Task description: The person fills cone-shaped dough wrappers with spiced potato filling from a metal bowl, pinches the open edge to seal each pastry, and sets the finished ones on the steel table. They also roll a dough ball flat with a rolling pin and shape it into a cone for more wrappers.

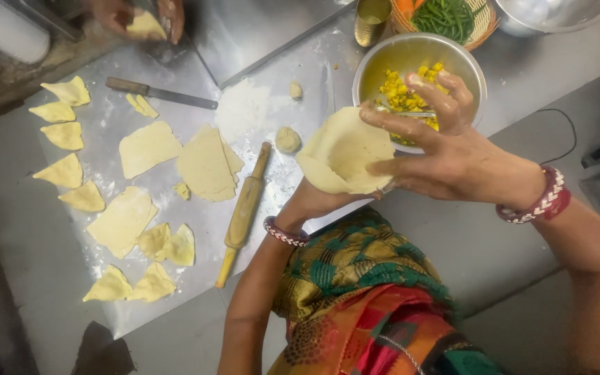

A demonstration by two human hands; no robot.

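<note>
- The left hand (317, 201) cups a dough cone (345, 151) from beneath, its grip closed round it, mouth upward for filling.
- The right hand (446, 149) steadies the cone's rim, fingers spread, beside the steel bowl (473, 66) of yellow filling (401, 94).
- Folded pieces (64, 170) lie along the floured worktop (196, 229) edge, apart from the rolling pin (244, 208).

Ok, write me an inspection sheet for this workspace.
Surface: steel counter, floured in the middle.
Job's things: dough cone; steel bowl of yellow filling.
Clutter: rolling pin, knife, dough sheets, folded triangles, dough ball.
Grippers: left hand cups the cone from below; right hand touches its rim.
Cables: black cable on counter at right.
Surroundings: another person's hands with dough; basket of green beans.
</note>
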